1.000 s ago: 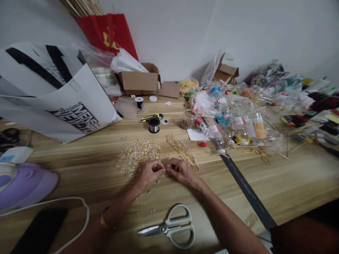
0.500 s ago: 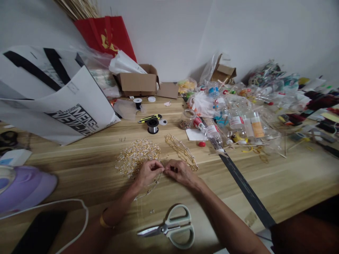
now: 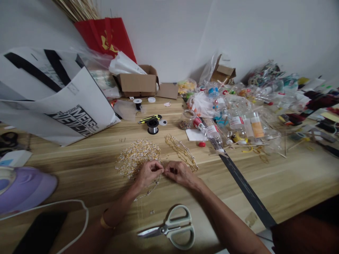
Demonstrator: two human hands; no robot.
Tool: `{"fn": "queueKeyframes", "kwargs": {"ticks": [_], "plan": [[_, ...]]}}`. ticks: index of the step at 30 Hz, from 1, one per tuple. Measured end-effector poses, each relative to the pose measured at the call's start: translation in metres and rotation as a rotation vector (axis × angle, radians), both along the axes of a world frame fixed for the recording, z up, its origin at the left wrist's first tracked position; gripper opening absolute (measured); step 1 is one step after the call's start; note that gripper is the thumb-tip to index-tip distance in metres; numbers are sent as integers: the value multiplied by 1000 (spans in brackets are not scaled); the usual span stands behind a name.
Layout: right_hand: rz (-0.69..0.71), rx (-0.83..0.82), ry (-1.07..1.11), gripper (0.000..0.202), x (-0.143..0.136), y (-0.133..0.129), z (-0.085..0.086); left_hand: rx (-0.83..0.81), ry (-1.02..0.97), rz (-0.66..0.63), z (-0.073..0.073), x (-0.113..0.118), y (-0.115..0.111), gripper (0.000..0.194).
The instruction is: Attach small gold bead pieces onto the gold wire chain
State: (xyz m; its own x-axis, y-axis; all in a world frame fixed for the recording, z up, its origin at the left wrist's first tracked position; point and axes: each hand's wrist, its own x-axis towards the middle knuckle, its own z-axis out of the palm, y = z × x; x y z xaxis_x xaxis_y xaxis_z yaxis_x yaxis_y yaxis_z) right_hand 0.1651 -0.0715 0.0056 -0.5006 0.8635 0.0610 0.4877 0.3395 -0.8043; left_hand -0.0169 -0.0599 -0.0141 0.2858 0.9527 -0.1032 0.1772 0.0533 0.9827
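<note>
My left hand (image 3: 149, 173) and my right hand (image 3: 178, 173) meet fingertip to fingertip over the table, both closed in a pinch. A thin beaded strand (image 3: 149, 192) hangs from the left fingertips and curves down onto the wood, ending in fine clear thread. What the right fingertips grip is too small to make out. Just behind my left hand lies a heap of gold and clear beaded chain (image 3: 139, 155). Several gold chain lengths (image 3: 182, 151) lie beyond my right hand. Nearer to me, a pair of scissors (image 3: 172, 227) rests with its blades pointing left.
Behind the hands stand a wire spool (image 3: 153, 127), a yellow utility knife (image 3: 149, 119) and a jar of beads (image 3: 186, 120). Plastic bottles (image 3: 213, 132) and bags crowd the right. A white bag (image 3: 87, 102), a purple object (image 3: 29, 187) and a dark phone (image 3: 39, 233) are left.
Both hands stay pinched together in nearly the same place, with only a very slight shift of the fingers. The beaded strand, chains and scissors have not visibly moved.
</note>
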Motion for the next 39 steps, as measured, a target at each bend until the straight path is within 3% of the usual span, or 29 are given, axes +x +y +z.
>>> {"fn": "queueKeyframes", "kwargs": {"ticks": [17, 25, 39], "plan": [[3, -4, 54, 6, 1, 1, -5, 6, -42, 10, -5, 0, 1, 9], [-45, -248, 242, 16, 8, 8, -4, -14, -30, 9, -5, -1, -1, 9], [-117, -453, 413, 28, -6, 4, -16, 97, -2, -5, -3, 0, -2, 6]]}}
